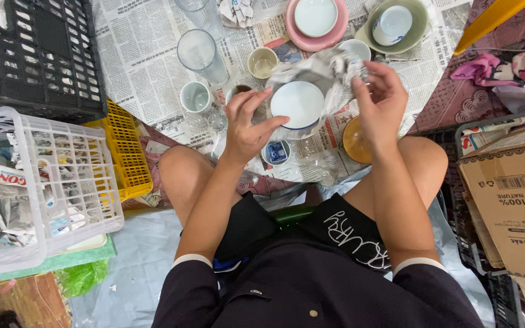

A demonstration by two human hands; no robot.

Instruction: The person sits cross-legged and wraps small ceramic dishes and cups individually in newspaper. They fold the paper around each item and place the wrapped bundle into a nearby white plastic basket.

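Cradling a white bowl in left hand, right hand gripping newspaper wrap at two o'clock; best peeled slowly, bowl supported underneath.

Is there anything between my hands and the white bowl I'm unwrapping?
Only the newspaper wrapping. The left hand touches the white bowl directly at its rim; the right hand grips the crumpled paper behind it.
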